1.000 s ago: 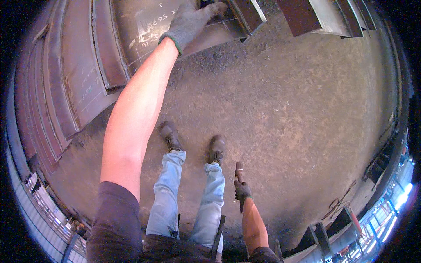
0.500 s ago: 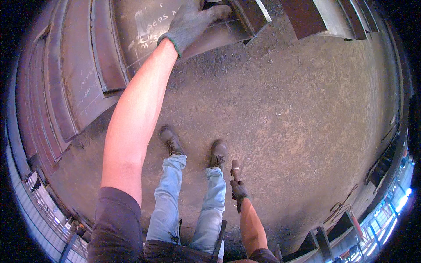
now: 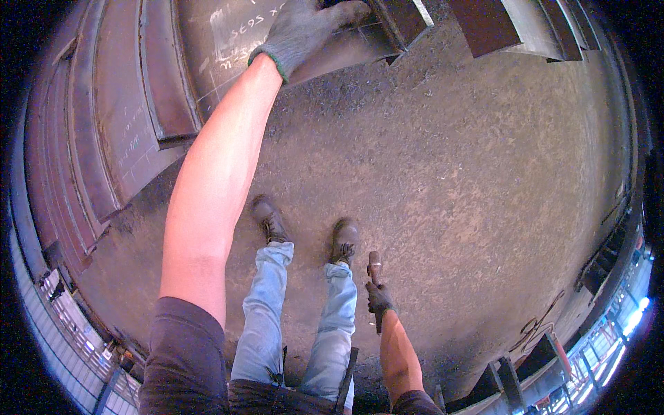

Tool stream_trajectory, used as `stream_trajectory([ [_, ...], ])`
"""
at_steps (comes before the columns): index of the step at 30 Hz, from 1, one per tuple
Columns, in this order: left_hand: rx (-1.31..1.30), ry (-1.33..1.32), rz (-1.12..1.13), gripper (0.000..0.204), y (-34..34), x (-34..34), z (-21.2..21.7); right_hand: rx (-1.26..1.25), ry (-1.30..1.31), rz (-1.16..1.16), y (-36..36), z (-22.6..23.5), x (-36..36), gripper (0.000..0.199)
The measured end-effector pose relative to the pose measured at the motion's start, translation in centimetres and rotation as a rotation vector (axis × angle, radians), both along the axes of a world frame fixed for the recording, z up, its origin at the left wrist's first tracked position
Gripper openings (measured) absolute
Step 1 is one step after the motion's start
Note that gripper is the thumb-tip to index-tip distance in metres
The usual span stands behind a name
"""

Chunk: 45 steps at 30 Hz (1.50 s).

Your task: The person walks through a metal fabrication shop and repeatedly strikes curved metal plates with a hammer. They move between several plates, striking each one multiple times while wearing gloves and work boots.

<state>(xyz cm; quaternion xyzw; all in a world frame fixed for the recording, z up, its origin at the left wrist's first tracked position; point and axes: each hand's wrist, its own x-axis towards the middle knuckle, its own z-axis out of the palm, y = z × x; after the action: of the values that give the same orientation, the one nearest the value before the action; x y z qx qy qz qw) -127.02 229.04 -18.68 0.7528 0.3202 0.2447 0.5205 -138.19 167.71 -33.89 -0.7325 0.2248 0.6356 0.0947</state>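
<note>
My left hand [image 3: 301,34], in a grey knit glove with a green cuff, reaches far forward over a brown steel beam [image 3: 235,38] with white chalk marks. Its thumb is stretched out to the right, by a raised steel flange [image 3: 401,24]. The upper picture edge cuts off the other fingers, so whether they grip anything is hidden. Low at my right side, my right hand [image 3: 379,299], in a dark glove, is wrapped round the handle of a hammer [image 3: 374,260]. The hammer's head points forward, above the floor beside my right boot.
More steel beams [image 3: 111,124] lie side by side at the left, and others [image 3: 487,28] stand at the far right. My boots [image 3: 344,238] are on a dirt-covered floor [image 3: 449,173]. Bent rod or cable [image 3: 536,328] and steel parts [image 3: 512,380] lie at the lower right.
The beams and my left hand have shifted slightly in the picture. My right hand and the hammer have moved a little to the right; the grip on the hammer is the same.
</note>
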Motion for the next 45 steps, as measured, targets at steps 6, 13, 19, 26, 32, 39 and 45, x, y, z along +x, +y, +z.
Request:
stream_trajectory([
  [6, -0.057, -0.159, -0.054, 0.06, 0.4, 0.1, -0.9, 0.012, 0.026, 0.004, 0.0, 0.4, 0.0, 0.044],
  [13, 0.088, -0.084, 0.034, 0.056, -1.8, 0.3, 0.1, 0.024, -0.053, 0.133, -1.4, 0.7, 0.4, 0.043],
  [19, 0.14, 0.04, 0.007, 0.055, -1.4, -1.0, -0.9, 0.245, -0.204, 0.115, 8.0, 8.2, 3.3, 0.037],
  [26, 0.193, 0.055, 0.018, 0.058, -1.1, -1.9, -1.3, 1.022, -0.801, 0.098, 31.4, 26.7, 15.7, 0.026],
  [32, 0.186, 0.134, 0.022, 0.058, -1.7, -0.8, 0.0, 1.591, -1.168, 0.232, 39.5, 27.8, 21.7, 0.023],
  [39, -0.015, 0.206, -0.027, 0.059, -0.7, -1.5, -0.1, 0.771, -0.648, 0.258, 37.3, 24.8, 15.0, 0.044],
  [45, -0.42, -0.357, 0.062, 0.048, 0.6, -2.5, 2.1, 0.448, -0.472, 0.137, 19.0, 21.0, 7.2, 0.042],
])
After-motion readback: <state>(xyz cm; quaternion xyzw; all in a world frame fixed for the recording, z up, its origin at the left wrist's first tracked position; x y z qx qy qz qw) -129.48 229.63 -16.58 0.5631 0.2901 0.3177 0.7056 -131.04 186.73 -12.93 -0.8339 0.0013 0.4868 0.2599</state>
